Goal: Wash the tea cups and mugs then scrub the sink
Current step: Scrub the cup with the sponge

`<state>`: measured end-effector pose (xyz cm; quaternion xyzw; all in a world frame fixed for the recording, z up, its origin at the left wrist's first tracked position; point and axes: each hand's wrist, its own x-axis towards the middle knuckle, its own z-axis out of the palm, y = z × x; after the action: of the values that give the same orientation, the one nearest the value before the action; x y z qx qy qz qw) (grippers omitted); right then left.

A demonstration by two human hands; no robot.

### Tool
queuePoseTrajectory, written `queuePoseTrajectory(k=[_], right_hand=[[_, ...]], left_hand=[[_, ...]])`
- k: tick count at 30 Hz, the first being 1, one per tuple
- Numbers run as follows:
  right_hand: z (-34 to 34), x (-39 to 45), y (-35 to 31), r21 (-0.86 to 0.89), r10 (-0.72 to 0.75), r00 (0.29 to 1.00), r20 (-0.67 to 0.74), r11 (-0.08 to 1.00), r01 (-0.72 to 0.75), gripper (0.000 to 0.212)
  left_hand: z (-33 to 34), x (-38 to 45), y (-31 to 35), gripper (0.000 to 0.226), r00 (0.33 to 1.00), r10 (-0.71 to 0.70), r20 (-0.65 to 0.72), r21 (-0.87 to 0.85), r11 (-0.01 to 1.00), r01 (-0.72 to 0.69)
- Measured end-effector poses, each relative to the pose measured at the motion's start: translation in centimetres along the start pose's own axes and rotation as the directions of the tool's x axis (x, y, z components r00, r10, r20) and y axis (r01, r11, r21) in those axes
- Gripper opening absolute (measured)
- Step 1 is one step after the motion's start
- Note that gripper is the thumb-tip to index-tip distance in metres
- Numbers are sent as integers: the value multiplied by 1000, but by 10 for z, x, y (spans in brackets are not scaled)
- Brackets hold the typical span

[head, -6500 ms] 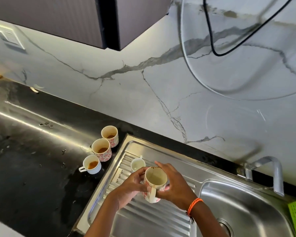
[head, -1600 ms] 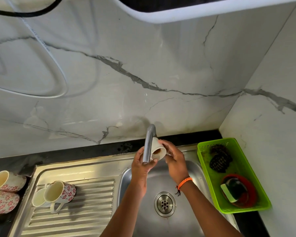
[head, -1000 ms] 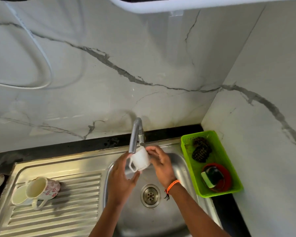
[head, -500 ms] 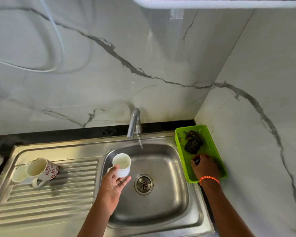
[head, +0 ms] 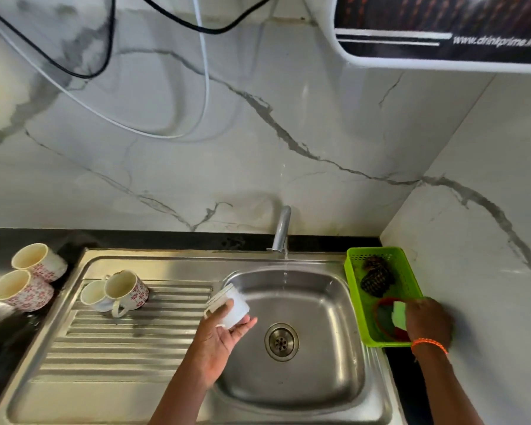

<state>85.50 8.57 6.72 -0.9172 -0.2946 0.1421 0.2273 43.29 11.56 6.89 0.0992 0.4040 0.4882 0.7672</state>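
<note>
Cup (head: 229,306) tipped in my left hand (head: 218,342) at the sink's (head: 304,391) nine o'clock, fingers curled round it; right hand (head: 426,319) pinches a sponge (head: 399,314) in the basket (head: 354,289). Four mugs (head: 126,291) unwashed, sink unscrubbed.

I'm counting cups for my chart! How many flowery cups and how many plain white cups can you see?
Flowery cups: 3, one on the drainboard and two on the counter.
Plain white cups: 2, one on the drainboard and one in the left hand's grip.
Total: 5 cups.
</note>
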Motion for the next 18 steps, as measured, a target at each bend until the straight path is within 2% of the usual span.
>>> queuePoseTrajectory(k=[2, 3, 6, 8, 9, 11, 13, 15, 16, 17, 18], right_hand=[[-13, -28, -26, 175, 19, 998, -52, 984, -9, 49], [-16, -46, -43, 278, -16, 998, -66, 960, 34, 49], [-3, -109, -98, 528, -164, 986, -11, 837, 145, 28], [16, -144, -126, 658, -221, 975, 33, 739, 145, 16], [25, -163, -140, 691, -280, 959, 38, 701, 177, 20], [39, -207, -167, 664, -453, 889, 66, 685, 300, 37], [53, -241, -182, 586, -623, 774, 114, 671, 455, 51], [69, -264, -188, 468, -744, 659, 114, 625, 624, 61], [75, -272, -188, 404, -790, 606, 99, 588, 701, 63], [80, -281, -186, 351, -834, 546, 75, 535, 769, 65], [81, -288, -184, 304, -870, 490, 59, 483, 821, 65]], left_hand=[[-1, -1, 6, 59, 1000, -13, -16, -25, 1000, 12], [1, -2, 10, 66, 1000, -13, -24, -12, 1000, 13], [6, -10, 19, 100, 999, 17, -38, 82, 997, -14], [21, -13, 17, 92, 999, 16, -52, 80, 997, -12], [24, -14, 18, 85, 999, -5, -42, 76, 997, 9], [29, -20, 29, 91, 999, -18, -34, 108, 994, 22], [24, -9, 22, 95, 998, 13, -61, 191, 982, -1], [6, 3, 15, 94, 995, -37, -98, 65, 997, 44], [3, 4, 16, 98, 992, 6, -124, 132, 991, 11], [-2, 6, 19, 104, 995, 44, -84, 263, 965, -20], [4, -1, 30, 110, 999, -18, -38, 265, 964, 27]])
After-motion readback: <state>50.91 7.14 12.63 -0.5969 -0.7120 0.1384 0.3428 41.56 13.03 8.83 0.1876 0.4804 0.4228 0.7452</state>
